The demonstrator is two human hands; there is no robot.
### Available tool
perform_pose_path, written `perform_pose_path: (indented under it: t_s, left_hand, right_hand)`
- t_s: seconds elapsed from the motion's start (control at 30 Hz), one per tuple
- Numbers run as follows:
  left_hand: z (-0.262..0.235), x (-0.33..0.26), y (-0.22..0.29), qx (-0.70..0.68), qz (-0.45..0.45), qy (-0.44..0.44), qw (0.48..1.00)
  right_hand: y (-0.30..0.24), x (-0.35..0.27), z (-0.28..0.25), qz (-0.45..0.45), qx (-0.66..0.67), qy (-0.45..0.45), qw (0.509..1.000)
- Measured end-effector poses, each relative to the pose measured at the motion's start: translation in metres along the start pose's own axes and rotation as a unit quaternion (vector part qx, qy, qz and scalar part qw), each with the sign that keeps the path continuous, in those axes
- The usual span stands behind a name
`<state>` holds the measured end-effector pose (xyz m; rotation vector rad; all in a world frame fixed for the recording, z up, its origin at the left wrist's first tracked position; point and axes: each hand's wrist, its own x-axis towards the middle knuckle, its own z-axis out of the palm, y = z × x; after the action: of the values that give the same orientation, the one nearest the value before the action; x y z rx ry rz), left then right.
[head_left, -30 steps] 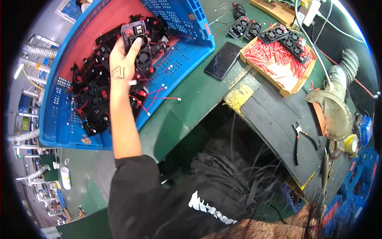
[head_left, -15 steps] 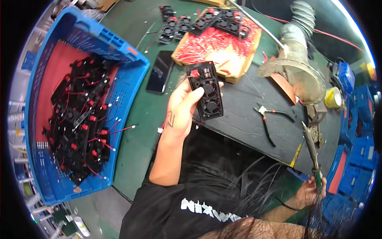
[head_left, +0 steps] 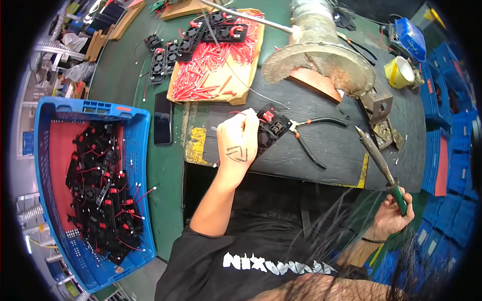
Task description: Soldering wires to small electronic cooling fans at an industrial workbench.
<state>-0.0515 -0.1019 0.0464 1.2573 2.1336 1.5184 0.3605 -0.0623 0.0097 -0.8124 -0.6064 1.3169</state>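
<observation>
My left hand (head_left: 236, 143) is closed on a black fan panel (head_left: 275, 131), which is tilted low over the dark bench mat. A red part and coils show on its uncovered end, while my fingers hide much of the rest, and a thin red wire runs by my knuckles. Just right of the panel lie wire cutters (head_left: 295, 127) with spread black and orange handles. At the lower right, my right hand (head_left: 391, 215) grips a soldering iron (head_left: 376, 156) by its green handle. Its tip points up and left, apart from the panel.
A blue crate (head_left: 145, 175) full of wired fan panels stands at left, beside a phone (head_left: 163, 120). Behind my left hand, a cardboard tray (head_left: 239, 95) holds red sleeved pieces, with several panels at its far side. A metal fume hood (head_left: 316, 55) overhangs the bench.
The fan panel has turned and come down toward the bench beside the cutters. My right hand has raised the soldering iron farther into view. The whole view has shifted.
</observation>
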Motion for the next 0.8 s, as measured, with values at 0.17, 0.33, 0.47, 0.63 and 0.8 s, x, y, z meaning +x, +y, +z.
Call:
perform_pose_path:
  t_s: [0.17, 0.33, 0.47, 0.63, 0.8]
  left_hand:
    - [0.020, -0.003, 0.008, -0.024, -0.053, -0.009, 0.998]
    - [0.028, -0.010, 0.004, -0.010, -0.083, -0.034, 0.996]
    - [0.023, -0.017, -0.006, 0.032, -0.093, -0.106, 0.990]
    - [0.020, -0.021, -0.013, 0.049, -0.009, -0.064, 0.997]
    - [0.025, -0.023, -0.011, 0.178, 0.047, 0.013, 0.983]
  right_hand:
    - [0.000, 0.000, -0.006, -0.008, -0.008, 0.040, 0.999]
    - [0.000, -0.002, -0.009, 0.003, 0.024, 0.045, 0.999]
    - [-0.002, -0.005, -0.009, 0.014, 0.030, 0.029, 0.999]
    - [-0.002, -0.005, -0.009, 0.014, -0.006, -0.019, 1.000]
    - [0.002, 0.014, -0.018, -0.039, 0.025, 0.054, 0.997]
